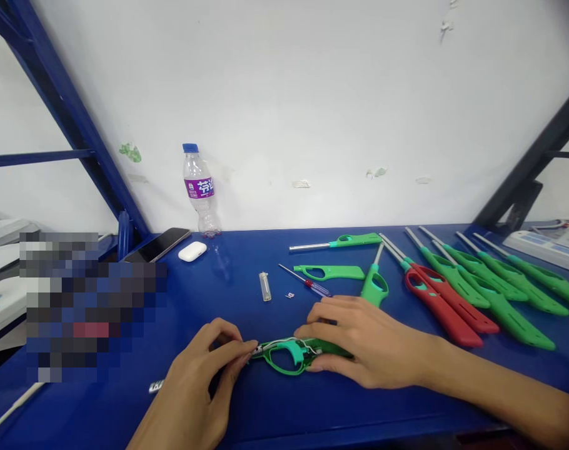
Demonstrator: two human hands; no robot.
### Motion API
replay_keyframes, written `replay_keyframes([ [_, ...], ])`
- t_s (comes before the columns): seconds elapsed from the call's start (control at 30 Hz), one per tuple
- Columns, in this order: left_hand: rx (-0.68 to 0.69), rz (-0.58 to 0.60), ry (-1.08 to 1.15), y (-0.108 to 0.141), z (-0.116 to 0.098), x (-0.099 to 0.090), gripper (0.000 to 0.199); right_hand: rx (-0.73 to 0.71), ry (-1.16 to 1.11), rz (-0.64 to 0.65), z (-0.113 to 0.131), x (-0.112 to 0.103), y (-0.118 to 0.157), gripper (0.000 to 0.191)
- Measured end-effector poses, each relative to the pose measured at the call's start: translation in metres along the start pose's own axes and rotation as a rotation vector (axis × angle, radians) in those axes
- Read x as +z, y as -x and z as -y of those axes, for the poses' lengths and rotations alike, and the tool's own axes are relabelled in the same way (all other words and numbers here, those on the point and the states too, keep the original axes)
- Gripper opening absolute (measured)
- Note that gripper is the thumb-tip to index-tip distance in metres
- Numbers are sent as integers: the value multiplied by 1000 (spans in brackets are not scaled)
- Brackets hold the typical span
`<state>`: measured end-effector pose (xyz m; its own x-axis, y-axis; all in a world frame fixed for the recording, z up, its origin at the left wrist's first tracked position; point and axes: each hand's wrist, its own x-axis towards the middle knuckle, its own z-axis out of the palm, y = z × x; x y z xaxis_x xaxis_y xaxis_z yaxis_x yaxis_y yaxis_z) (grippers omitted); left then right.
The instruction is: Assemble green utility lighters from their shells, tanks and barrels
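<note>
A green long-nosed lighter point(284, 373) lies on the blue table with its casing opened. Its teal trigger point(294, 351) and thin white wires show. My left hand point(202, 369) pinches its nozzle end between thumb and fingers. Over the handle, my right hand point(366, 344) is closed with thumb and fingers on either side, hiding most of it. Beyond my hands lie a clear fuel tank point(265, 287), a tiny pale part point(290, 295), a screwdriver point(312, 286) and a green casing half point(334, 272). A metal piece point(156, 386) is partly hidden behind my left wrist.
Several green lighters point(495, 306) and two red ones point(446, 309) lie at right. Another green lighter point(359, 240) lies at the back. A bottle point(201, 194), white earphone case point(192, 251) and phone point(160, 244) stand or lie at left, near a blurred area.
</note>
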<state>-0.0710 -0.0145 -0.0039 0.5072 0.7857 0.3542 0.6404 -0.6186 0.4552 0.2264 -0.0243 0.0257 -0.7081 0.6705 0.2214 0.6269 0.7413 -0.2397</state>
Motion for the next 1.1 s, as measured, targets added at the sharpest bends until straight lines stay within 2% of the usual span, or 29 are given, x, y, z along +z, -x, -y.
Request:
replay_keyframes([
  [0.3, 48, 1, -156, -1, -5, 2, 34, 11, -21, 10, 1, -1, -1, 33],
  [0.4, 66, 18, -143, -2, -6, 0, 33, 19, -27, 10, 1, -1, -2, 33],
  [0.6, 97, -42, -100, -1, -5, 1, 27, 16, -46, 0, 0, -3, -1, 35],
  [0.87, 119, -53, -173, 7, 0, -2, 28, 4, -55, 5, 4, -2, -2, 26],
  [1.0, 125, -103, -290, 11, -8, 1, 39, -22, -19, -33, 3, 2, -1, 24],
  [1.1, 122, -146, -292, 10, -17, 7, 36, -44, 21, -51, 2, 3, -1, 24],
])
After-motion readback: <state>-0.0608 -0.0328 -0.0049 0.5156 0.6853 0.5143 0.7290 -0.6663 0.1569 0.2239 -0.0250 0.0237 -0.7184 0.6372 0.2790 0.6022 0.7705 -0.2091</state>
